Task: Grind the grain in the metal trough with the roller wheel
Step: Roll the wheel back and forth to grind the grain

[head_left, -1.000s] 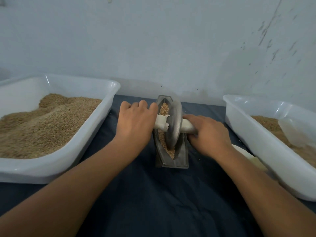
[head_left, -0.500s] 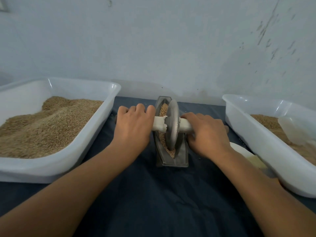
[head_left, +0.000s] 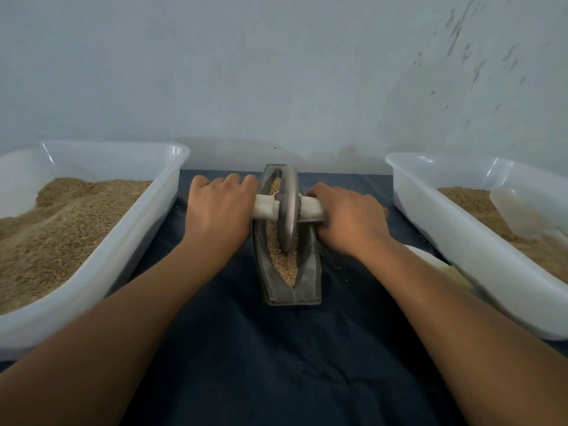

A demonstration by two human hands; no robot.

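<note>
A metal trough (head_left: pixel 290 281), boat-shaped and narrow, is seen lengthwise on a dark blue cloth (head_left: pixel 276 364) at the centre of the table, its far end near the wall (head_left: pixel 276 72). Grain (head_left: pixel 284 262) is held in its channel. A roller wheel (head_left: pixel 289 207) (a grey metal disc standing upright on its edge) is set in the channel towards the far half of the trough, with a pale axle handle (head_left: pixel 264 207) projecting from each face. The left end of the handle is gripped by the left hand (head_left: pixel 219 210), fingers curled over it; the right end is gripped likewise by the right hand (head_left: pixel 350 221). To the left, beside the cloth, a white plastic tub (head_left: pixel 147 229) heaped with grain is shown. To the right, a second white tub (head_left: pixel 455 229) is shown, with grain and a translucent scoop (head_left: pixel 519 210) inside. A pale, partly hidden object (head_left: pixel 430 259) is visible between the right forearm and this tub.
</note>
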